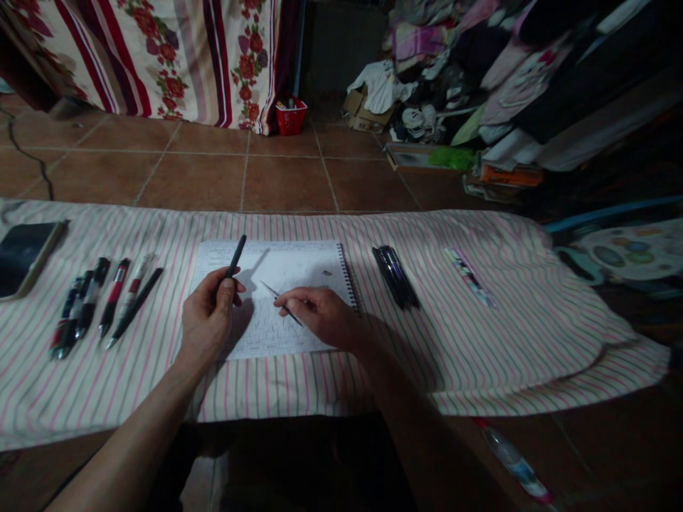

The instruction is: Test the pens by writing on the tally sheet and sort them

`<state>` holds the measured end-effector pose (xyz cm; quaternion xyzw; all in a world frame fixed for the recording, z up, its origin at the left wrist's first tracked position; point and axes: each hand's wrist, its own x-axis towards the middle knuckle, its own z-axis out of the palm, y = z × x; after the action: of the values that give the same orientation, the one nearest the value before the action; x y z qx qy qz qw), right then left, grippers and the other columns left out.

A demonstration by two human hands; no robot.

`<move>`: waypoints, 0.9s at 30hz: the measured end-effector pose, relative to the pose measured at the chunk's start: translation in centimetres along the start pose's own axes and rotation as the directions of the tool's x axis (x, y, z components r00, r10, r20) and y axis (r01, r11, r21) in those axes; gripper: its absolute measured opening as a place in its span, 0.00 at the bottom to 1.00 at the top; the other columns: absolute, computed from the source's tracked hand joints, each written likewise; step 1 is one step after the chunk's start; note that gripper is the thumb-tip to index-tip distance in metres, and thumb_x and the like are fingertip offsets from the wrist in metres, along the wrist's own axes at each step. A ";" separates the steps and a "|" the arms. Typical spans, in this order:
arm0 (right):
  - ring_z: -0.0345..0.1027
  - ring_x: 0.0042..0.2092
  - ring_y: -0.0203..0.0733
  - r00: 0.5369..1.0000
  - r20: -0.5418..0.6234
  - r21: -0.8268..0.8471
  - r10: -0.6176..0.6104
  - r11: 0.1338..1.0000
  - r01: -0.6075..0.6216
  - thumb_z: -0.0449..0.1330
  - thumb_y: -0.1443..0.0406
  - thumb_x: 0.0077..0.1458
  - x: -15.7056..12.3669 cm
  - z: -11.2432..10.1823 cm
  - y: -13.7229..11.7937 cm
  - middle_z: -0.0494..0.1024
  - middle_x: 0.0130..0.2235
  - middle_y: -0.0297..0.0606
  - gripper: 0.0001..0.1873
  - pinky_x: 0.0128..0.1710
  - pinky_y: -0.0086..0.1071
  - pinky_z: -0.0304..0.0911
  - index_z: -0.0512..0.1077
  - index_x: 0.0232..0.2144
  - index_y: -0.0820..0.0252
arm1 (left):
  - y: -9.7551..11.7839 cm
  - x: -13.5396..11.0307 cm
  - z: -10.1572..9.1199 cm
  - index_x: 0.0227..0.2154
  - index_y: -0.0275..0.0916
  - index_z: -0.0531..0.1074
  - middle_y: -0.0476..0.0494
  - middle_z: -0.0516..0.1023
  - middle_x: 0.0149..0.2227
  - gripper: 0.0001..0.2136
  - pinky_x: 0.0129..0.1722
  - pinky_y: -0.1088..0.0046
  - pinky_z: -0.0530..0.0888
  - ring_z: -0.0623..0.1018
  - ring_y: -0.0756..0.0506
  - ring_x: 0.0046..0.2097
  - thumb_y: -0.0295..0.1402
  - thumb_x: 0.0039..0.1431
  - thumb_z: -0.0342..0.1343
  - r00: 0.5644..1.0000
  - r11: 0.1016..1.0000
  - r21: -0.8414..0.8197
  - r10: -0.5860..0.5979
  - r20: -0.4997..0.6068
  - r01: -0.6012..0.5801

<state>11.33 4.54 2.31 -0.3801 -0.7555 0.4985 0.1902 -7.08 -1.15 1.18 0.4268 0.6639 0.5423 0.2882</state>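
Observation:
A spiral notebook (299,270) lies open on a striped cloth (480,341), its page covered in scribbles. My left hand (207,318) rests on the notebook's left edge, closed round a black pen barrel (235,257) that points away from me. My right hand (325,316) lies on the page, pinching a thin pen refill (274,295) whose tip points up and left onto the paper.
Several pens (101,302) lie in a row at the left, beside a dark phone (24,254). A bundle of black pens (395,276) and a patterned pen (469,276) lie right of the notebook. A red basket (291,116) and heaped clothes (480,78) stand beyond on the tiled floor.

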 end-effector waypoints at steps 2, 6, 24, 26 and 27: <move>0.72 0.37 0.36 1.000 0.026 0.113 0.000 0.994 -0.003 0.49 0.66 0.57 0.0 -0.3 0.0 0.80 0.35 0.38 0.15 0.40 0.33 0.64 0.75 0.40 0.60 | -0.1 0.0 0.0 0.41 0.38 0.70 0.50 0.73 0.28 0.12 0.28 0.74 0.67 0.69 0.51 0.26 0.36 0.58 0.50 1.000 1.000 0.008 -0.004 0.002 0.004; 0.71 0.42 0.36 0.997 -0.016 0.344 -0.077 0.936 0.078 0.53 0.66 0.55 0.1 -0.7 0.0 0.80 0.38 0.38 0.14 0.44 0.35 0.65 0.73 0.42 0.60 | -0.1 0.0 0.2 0.41 0.38 0.71 0.49 0.73 0.29 0.11 0.30 0.73 0.68 0.70 0.51 0.27 0.37 0.58 0.51 1.000 1.000 0.006 0.004 0.026 -0.004; 0.63 0.29 0.31 0.695 -0.693 0.556 0.192 0.756 0.346 0.60 0.57 0.49 0.7 -3.0 0.9 0.72 0.28 0.31 0.10 0.30 0.28 0.60 0.74 0.30 0.56 | -0.8 -0.7 1.3 0.39 0.39 0.73 0.43 0.79 0.34 0.11 0.41 0.62 0.72 0.77 0.43 0.38 0.35 0.57 0.51 0.971 0.967 0.191 0.131 0.200 -0.170; 0.62 0.29 0.31 0.671 -0.718 0.546 0.185 0.747 0.379 0.60 0.57 0.50 0.8 -3.0 0.9 0.71 0.27 0.31 0.10 0.30 0.27 0.59 0.73 0.29 0.57 | -1.0 -0.6 1.5 0.39 0.41 0.73 0.42 0.79 0.34 0.10 0.42 0.59 0.72 0.76 0.42 0.39 0.35 0.58 0.50 0.954 0.943 0.216 0.206 0.219 -0.253; 0.62 0.29 0.31 0.664 -0.726 0.538 0.179 0.749 0.387 0.59 0.57 0.50 0.7 -3.0 0.9 0.70 0.27 0.31 0.10 0.30 0.27 0.59 0.73 0.29 0.57 | -1.0 -0.6 1.6 0.39 0.41 0.73 0.42 0.79 0.33 0.10 0.43 0.58 0.71 0.76 0.41 0.39 0.34 0.58 0.50 0.945 0.929 0.228 0.240 0.223 -0.290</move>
<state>13.21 7.12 2.72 -0.4095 -0.4090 0.5180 0.6299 -5.75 -1.00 -0.25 0.5967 0.6338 0.4420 0.2164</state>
